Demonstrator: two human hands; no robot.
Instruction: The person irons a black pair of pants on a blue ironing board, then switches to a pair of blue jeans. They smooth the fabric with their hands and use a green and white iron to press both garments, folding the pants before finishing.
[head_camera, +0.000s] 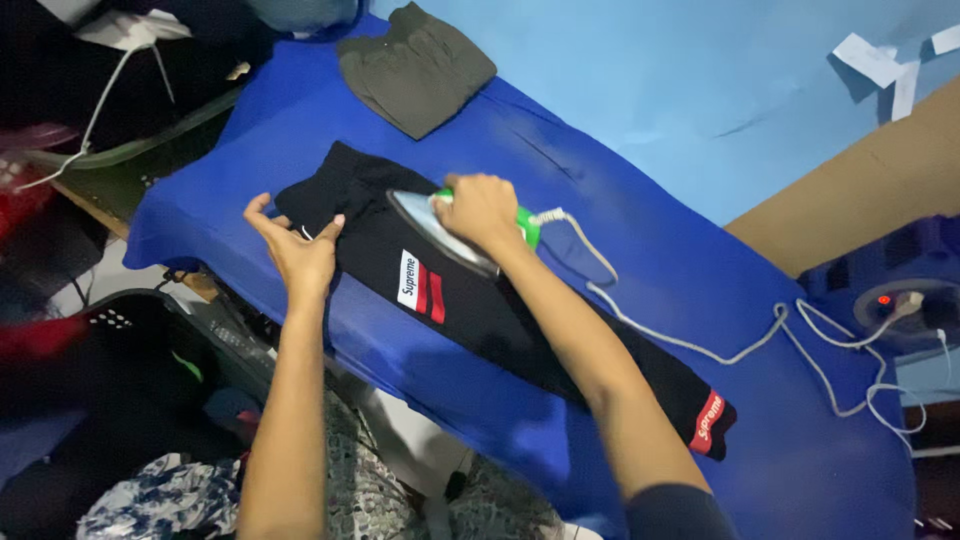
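Head view: we clenched our right hand (482, 208) on the iron (440, 232) while our open left hand (298, 252) rightly pinned the trousers (470, 300) flat.

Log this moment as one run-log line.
left hand: flat on black trousers | right hand: grip shut on iron | iron: on trousers | surface: blue-covered board | cord: trailing right
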